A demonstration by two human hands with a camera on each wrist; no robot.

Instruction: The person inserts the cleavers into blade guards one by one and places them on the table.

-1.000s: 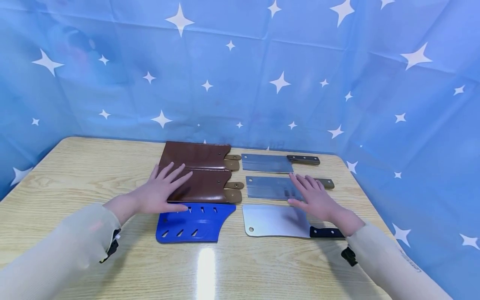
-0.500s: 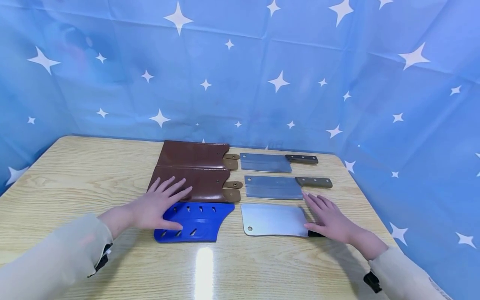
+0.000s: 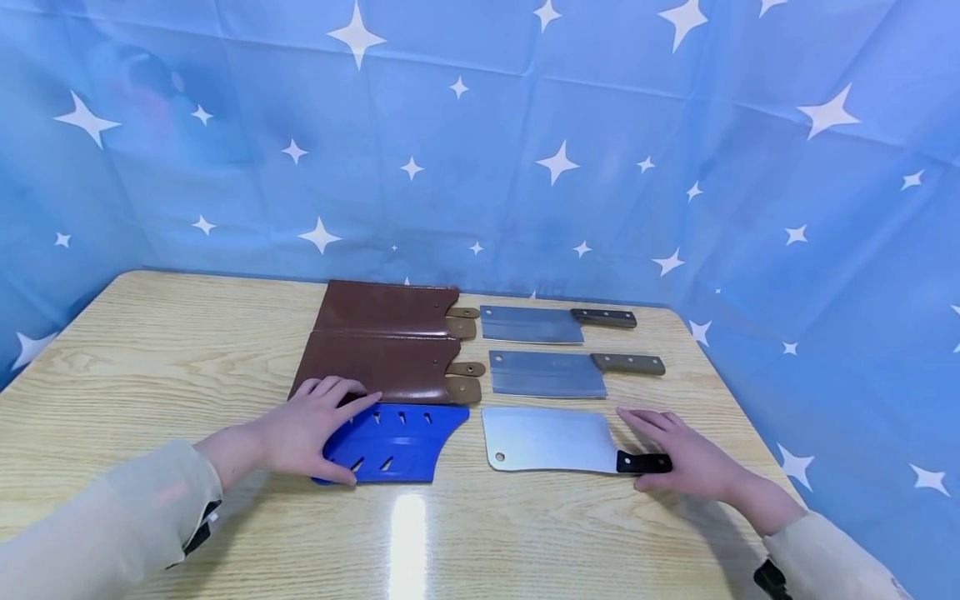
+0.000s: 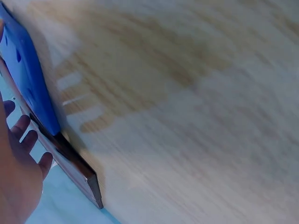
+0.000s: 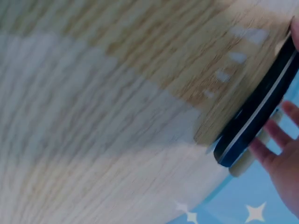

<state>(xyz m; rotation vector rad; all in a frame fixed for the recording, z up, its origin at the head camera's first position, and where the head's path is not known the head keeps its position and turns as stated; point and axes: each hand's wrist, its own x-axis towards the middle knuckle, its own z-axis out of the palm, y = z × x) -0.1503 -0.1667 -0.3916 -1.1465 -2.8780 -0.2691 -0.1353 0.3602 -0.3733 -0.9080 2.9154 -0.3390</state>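
My left hand is at the left end of a blue plastic blade cover, thumb by its near edge and fingers over its far edge. In the left wrist view those fingers are loosely bent beside the cover; contact is unclear. My right hand straddles the black handle of a bright steel cleaver, which lies flat. In the right wrist view its fingers are spread beyond the handle, and no closed grip shows.
Two brown leather sheaths with snap straps lie behind the blue cover. Behind the bright cleaver are a cleaver with an olive-brown handle and one with a dark handle. A blue star-patterned cloth surrounds the wooden table.
The right hand has moved right and toward me, from above the blades down to the black handle. The left hand has lowered toward the blue cover, its fingers drawn in. Cleavers and sheaths stayed put.
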